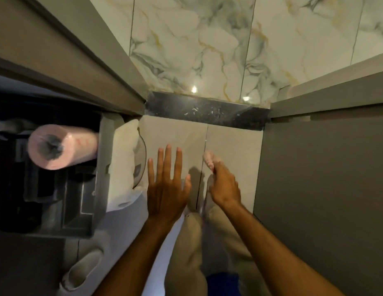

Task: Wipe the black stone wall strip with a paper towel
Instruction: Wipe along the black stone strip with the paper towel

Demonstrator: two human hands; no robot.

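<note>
A black stone strip [205, 112] with pale flecks runs across the foot of the marble-patterned wall [197, 45]. My right hand [223, 184] is shut on a crumpled pinkish paper towel [208, 159], held over the pale floor tiles below the strip and apart from it. My left hand [166, 184] hovers flat beside it, fingers spread, holding nothing.
A pink paper towel roll [62, 146] stands on a dark grey rack [58, 199] at the left. A white folded cloth [124, 163] lies beside the rack. A grey panel [325, 178] closes the right side. A white shoe [81, 272] lies at the lower left.
</note>
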